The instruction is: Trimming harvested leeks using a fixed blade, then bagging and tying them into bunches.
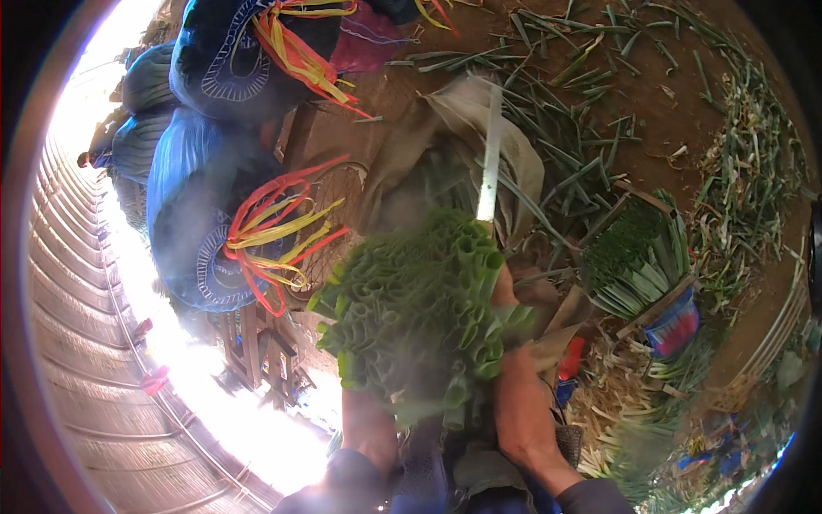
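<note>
A large bundle of green onions (411, 308), its hollow cut ends facing up, fills the space between my forearms. My left hand (366, 415) goes under the bundle's near left side; its fingers are hidden by the leaves, but it appears to hold the bundle. Along the bundle's right edge my right hand (505, 287) shows only in part. Just beyond it rises a long, straight, pale knife blade (491, 158), in line with that hand, which seems closed round its hidden handle. Behind the bundle stands an open tan sack (527, 163).
Stuffed blue net sacks (175, 158) with red and yellow ties (278, 214) stand at the left. A crate of green onions (642, 261) sits to the right. Cut leaves (574, 128) litter the brown ground (659, 103). A curved ribbed roof (77, 325) spans the left side.
</note>
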`<state>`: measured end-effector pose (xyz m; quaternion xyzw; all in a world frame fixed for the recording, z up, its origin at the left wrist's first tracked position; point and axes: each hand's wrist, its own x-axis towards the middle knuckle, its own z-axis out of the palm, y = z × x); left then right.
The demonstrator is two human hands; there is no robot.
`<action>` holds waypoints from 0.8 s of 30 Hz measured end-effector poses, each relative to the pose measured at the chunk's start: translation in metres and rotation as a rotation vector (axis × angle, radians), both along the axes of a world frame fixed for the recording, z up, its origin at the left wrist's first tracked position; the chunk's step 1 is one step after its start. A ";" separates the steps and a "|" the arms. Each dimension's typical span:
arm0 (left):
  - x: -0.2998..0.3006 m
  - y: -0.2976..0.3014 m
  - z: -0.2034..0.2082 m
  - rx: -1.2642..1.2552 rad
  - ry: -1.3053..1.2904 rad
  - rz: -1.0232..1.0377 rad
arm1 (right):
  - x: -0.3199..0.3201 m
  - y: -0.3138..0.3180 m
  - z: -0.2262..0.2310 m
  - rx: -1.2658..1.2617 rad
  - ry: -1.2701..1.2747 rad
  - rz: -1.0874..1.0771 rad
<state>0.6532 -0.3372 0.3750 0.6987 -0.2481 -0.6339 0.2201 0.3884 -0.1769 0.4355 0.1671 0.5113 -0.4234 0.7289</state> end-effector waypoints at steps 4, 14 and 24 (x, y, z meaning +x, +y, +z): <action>0.016 -0.023 -0.035 -0.025 0.023 0.097 | 0.010 -0.022 -0.017 -0.006 -0.010 -0.069; 0.070 -0.122 -0.178 -0.043 0.233 0.180 | 0.090 -0.257 -0.283 -0.393 0.603 -0.326; 0.026 -0.088 -0.154 -0.161 0.000 -0.311 | 0.126 -0.307 -0.267 -0.200 0.611 -0.369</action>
